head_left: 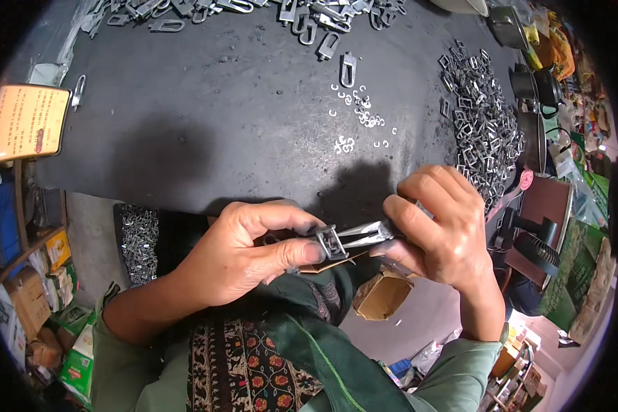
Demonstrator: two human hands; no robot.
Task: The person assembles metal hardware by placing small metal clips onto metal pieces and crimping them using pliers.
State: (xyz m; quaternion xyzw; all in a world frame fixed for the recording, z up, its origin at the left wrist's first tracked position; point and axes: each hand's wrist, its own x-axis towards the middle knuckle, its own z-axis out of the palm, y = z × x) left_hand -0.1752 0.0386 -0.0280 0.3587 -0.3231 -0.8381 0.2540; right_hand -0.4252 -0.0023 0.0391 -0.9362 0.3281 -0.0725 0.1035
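Left hand (237, 254) pinching small metal buckle (331, 242), right hand (441, 230) gripping pliers (367, 233) at table's (206, 137) near edge; keep buckle square, squeeze w/ steady pressure.

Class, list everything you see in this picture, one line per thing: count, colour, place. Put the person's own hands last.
Table: one, dark grey, across the upper half.
Small metal buckles: a heap too many to count, silver, table's right side.
Larger metal clips: many, silver, along the far edge.
Small C-shaped rings: a scatter, white-silver, table centre-right.
Printed card: one, orange, left edge.
Box of metal parts: one, dark, below the table's near edge.
Fan: one, black, right.
Buckle: one, silver, between both hands.
Pliers: one, metal, gripping the buckle.
Left hand: holds the buckle.
Right hand: holds the pliers.
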